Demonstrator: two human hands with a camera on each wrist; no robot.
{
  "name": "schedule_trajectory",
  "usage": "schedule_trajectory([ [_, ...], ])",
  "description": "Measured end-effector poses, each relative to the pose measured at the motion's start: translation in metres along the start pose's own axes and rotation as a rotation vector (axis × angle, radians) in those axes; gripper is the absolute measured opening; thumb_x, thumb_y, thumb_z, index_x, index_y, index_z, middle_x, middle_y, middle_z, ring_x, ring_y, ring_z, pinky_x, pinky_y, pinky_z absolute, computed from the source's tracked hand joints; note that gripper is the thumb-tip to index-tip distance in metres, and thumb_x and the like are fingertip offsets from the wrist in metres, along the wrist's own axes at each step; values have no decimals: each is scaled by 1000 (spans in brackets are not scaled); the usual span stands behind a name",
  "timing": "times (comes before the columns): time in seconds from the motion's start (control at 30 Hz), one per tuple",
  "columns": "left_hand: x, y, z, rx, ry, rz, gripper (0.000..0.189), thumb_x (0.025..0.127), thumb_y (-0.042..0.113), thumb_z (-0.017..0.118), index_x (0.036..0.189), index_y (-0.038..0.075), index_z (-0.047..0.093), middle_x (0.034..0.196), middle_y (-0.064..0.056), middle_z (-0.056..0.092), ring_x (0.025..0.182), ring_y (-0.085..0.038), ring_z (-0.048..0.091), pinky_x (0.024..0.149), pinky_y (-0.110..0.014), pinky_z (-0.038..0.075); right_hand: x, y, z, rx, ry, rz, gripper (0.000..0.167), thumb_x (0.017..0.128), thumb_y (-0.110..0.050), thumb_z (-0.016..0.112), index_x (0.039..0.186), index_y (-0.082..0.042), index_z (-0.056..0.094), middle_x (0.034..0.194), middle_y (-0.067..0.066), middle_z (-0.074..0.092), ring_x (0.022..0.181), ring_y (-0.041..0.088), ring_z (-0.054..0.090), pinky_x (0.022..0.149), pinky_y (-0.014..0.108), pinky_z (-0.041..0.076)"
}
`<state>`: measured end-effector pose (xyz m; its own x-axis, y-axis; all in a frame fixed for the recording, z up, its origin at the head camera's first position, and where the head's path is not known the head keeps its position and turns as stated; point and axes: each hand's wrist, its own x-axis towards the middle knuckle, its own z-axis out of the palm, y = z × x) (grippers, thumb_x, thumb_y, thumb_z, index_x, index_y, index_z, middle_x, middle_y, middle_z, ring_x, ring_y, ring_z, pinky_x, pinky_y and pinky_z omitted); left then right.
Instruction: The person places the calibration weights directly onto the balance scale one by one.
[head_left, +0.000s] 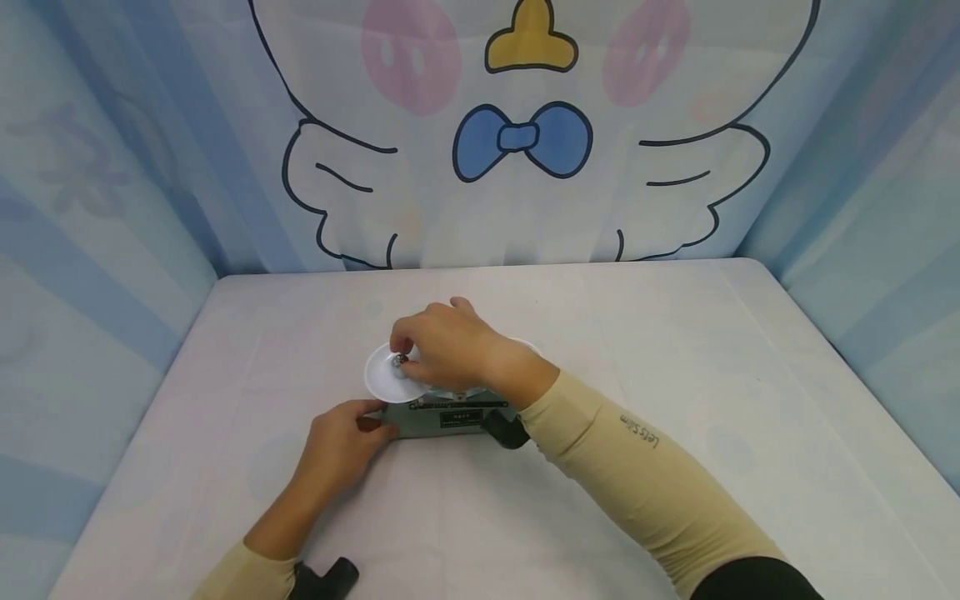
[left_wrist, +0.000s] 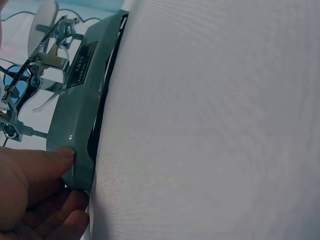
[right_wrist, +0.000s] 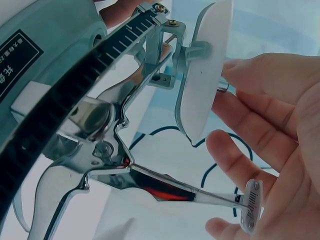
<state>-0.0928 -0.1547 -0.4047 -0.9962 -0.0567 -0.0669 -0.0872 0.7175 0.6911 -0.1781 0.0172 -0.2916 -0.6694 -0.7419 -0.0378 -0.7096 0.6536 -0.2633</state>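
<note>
A tray balance with a green base [head_left: 420, 422] stands on the table. My left hand [head_left: 347, 437] grips the left end of its base, thumb on the upper face and fingers curled at the end, as the left wrist view shows. Over the white left pan [head_left: 381, 380] reaches my right hand [head_left: 456, 345], pinching a small shiny metal weight [head_left: 400, 361] between thumb and fingers. The right wrist view shows the weight [right_wrist: 223, 87] close against the pan's face, partly hidden by fingers. The right pan [head_left: 529, 343] is mostly hidden behind the right forearm.
The balance's marked beam [right_wrist: 85, 70] and pointer plate [right_wrist: 251, 206] stick out near the right hand. A white cloth covers the table [head_left: 675, 375]. Printed curtains [head_left: 517, 217] close off the back and both sides. Black wrist straps [head_left: 322, 581] are on both arms.
</note>
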Motion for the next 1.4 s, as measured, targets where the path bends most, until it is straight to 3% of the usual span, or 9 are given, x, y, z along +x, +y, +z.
schedule_trajectory([
  [0.6,1,1,0,3,-1,3,38,86,10,77,120,-4,68,108,-16,72,96,-30,68,84,-48,56,2,-1,2,2,6,10,23,95,-26,69,116,-19,72,111,-7,72,106,17,58,114,62,23],
  [1.03,1,0,0,-9,1,20,36,87,9,76,119,-4,68,108,-16,72,96,-31,68,84,-49,56,3,0,3,2,0,8,21,93,-26,70,114,-20,72,109,-9,72,101,15,56,107,54,30],
  [1.4,1,0,-1,-1,-8,9,37,87,10,76,120,-5,68,107,-16,72,96,-30,68,84,-49,56,1,0,3,8,-21,10,24,94,-28,70,116,-20,72,113,-8,72,105,16,56,111,58,26],
])
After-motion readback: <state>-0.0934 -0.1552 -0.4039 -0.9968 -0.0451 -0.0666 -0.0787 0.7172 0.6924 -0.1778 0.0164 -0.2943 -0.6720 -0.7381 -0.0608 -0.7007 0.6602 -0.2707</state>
